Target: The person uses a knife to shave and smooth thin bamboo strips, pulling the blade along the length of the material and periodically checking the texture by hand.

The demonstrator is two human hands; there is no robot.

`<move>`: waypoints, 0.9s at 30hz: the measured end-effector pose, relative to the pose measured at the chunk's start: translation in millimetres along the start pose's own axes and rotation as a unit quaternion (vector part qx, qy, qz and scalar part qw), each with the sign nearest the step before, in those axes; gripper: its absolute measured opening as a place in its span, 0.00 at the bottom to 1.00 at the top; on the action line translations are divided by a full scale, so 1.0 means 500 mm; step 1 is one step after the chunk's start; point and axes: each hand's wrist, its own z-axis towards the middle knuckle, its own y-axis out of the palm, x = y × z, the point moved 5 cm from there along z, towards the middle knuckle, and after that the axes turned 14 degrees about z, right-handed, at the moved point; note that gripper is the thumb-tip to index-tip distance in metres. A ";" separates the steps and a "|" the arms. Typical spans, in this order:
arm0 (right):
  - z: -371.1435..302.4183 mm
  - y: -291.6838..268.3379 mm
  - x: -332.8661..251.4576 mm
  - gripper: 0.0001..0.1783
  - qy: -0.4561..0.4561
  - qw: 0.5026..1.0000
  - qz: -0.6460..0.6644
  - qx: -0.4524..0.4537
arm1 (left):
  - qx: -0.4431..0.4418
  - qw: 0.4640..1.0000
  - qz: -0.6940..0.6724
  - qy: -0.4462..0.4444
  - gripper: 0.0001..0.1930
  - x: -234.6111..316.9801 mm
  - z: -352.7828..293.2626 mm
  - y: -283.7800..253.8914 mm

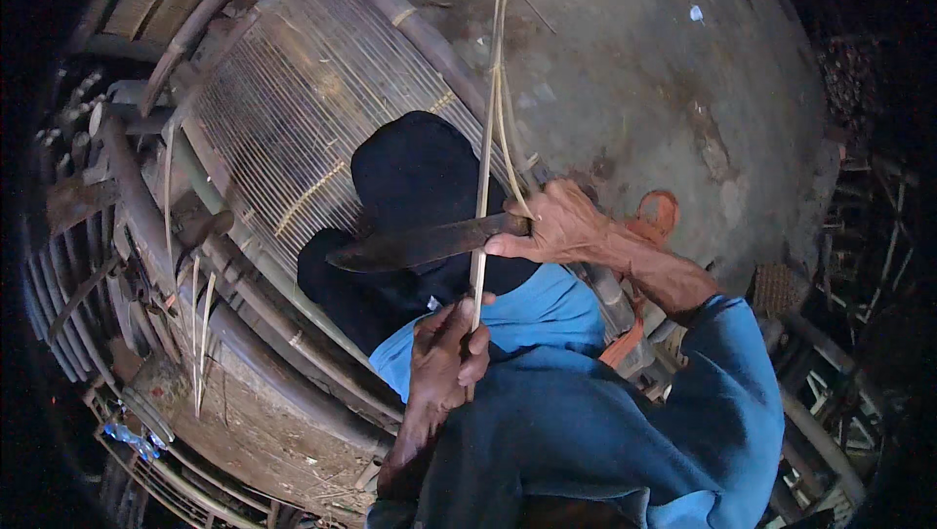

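A long, pale bamboo strip (485, 158) runs upright through the middle of the view. My left hand (449, 355) is closed round its lower part, close to my body. Higher up, my right hand (564, 224) grips a machete (415, 244), whose handle is hidden in the fingers. The broad, dark blade points left and crosses the strip, with my right thumb pressed against the strip at the blade. A thin split length (508, 143) bends away from the strip and comes down to my right hand. My dark-clad legs (415, 173) lie behind the blade.
A slatted bamboo bench (283, 90) is at the upper left, framed by thick poles. Grey floor (634, 70) spreads to the upper right. Orange cloth (654, 217) shows behind my right wrist. Bamboo poles (278, 368) and thin upright strips (202, 344) are at lower left.
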 end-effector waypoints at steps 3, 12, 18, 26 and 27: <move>0.042 0.006 0.095 0.35 0.019 0.996 0.072 0.042 | -0.002 1.000 -0.016 0.001 0.16 -0.007 -0.017 -0.008; 0.034 -0.013 0.082 0.40 0.047 0.990 0.110 0.069 | -0.005 0.999 -0.038 -0.029 0.17 -0.014 -0.025 -0.018; 0.036 -0.003 0.053 0.39 -0.047 0.998 0.022 0.033 | -0.008 0.999 -0.044 -0.015 0.17 -0.031 -0.035 -0.042; 0.063 -0.052 0.139 0.47 0.130 0.982 0.081 0.109 | -0.033 0.995 -0.087 0.032 0.17 -0.021 -0.032 -0.040; 0.046 -0.034 0.126 0.47 0.116 0.987 0.072 0.087 | -0.033 0.997 -0.073 0.007 0.17 -0.021 -0.033 -0.039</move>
